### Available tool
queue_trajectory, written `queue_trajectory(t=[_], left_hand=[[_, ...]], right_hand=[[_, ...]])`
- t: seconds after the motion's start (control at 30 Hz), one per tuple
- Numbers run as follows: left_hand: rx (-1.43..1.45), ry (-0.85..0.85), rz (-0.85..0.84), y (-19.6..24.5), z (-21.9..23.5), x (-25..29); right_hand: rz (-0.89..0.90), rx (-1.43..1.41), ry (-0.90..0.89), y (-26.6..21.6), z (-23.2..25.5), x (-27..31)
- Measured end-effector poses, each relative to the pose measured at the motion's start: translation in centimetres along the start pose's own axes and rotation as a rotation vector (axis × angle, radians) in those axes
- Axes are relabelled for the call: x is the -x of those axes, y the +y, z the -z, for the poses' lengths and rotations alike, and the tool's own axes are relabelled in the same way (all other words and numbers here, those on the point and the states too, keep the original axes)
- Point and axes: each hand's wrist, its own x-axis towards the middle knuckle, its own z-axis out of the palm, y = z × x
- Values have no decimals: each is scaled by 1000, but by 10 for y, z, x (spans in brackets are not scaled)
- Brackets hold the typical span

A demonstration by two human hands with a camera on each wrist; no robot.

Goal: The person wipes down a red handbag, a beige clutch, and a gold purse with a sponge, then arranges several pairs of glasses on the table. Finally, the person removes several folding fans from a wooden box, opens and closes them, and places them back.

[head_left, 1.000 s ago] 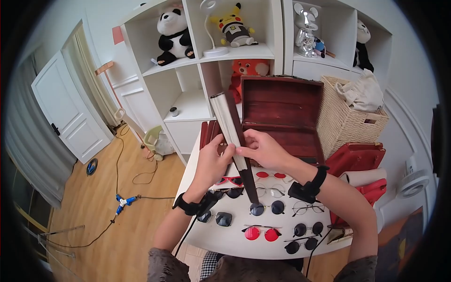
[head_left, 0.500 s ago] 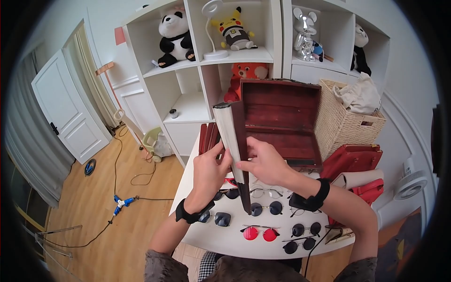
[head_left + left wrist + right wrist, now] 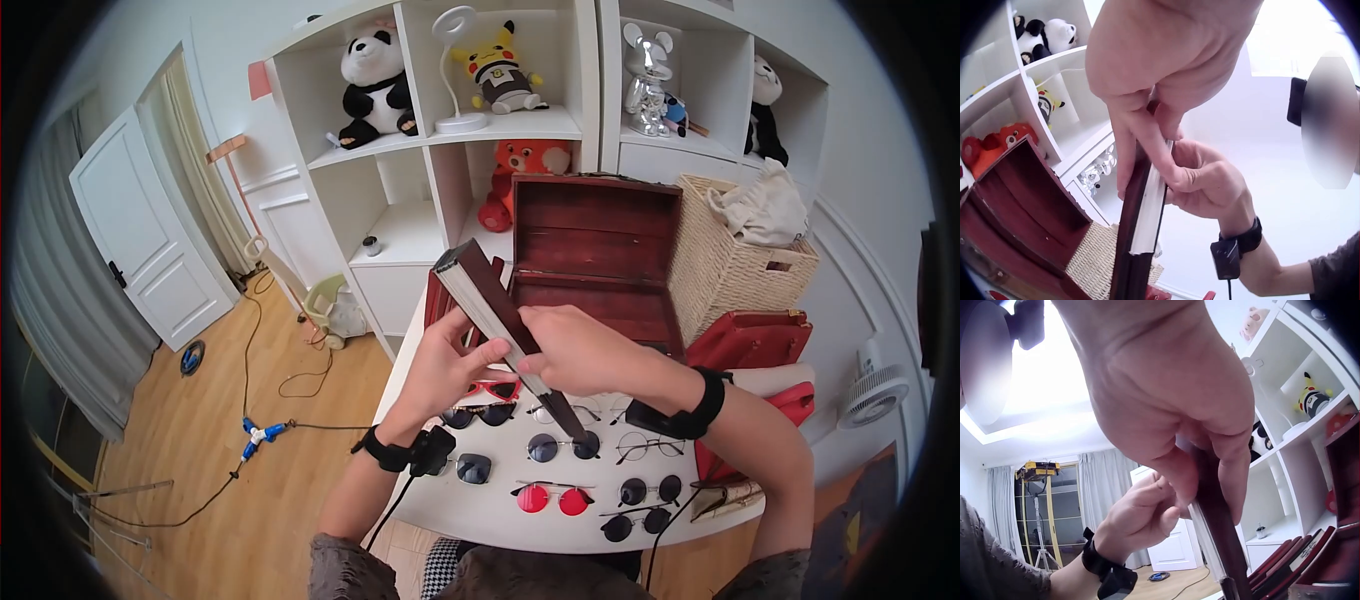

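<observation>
Both hands hold a folded fan (image 3: pixel 480 295) with dark wooden ribs and a white paper edge, above the white table (image 3: pixel 480 510). It slants from upper left to lower right, its narrow end over the sunglasses. My left hand (image 3: pixel 462 360) pinches its middle from the left, thumb and fingers on the ribs. My right hand (image 3: pixel 560 345) grips it from the right. In the left wrist view the left fingers (image 3: pixel 1147 137) lie along the fan (image 3: pixel 1141 231) beside the right hand (image 3: pixel 1204 181). The right wrist view shows the right hand (image 3: pixel 1172 394) curled round the fan (image 3: pixel 1216 531).
Several pairs of sunglasses (image 3: pixel 545 497) lie in rows on the table. An open dark red wooden chest (image 3: pixel 600 240) stands behind the hands. A wicker basket (image 3: pixel 725 270) and red bags (image 3: pixel 755 340) are at the right. White shelves (image 3: pixel 420 140) hold plush toys.
The fan has tipped from nearly upright to a slant, its top end swinging left and down. Both hands kept hold of it and shifted slightly lower.
</observation>
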Motion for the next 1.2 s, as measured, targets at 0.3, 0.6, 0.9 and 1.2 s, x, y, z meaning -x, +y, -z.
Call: queue_trajectory(t=[0.3,0.6,0.9,1.2], left_hand=[[54,417,-122,1,12,-34],[202,432,202,-68,82,-66],[-1019,280,334,-145,130,-59],[-1480,253,226,-181,136,-73]], right_hand=[[-121,180,27,55,-19,-9],[-270,488,-77,163,-17,-41],[-693,591,-326,268,-19,-28],[-675,417,-460,274,-33,-29]])
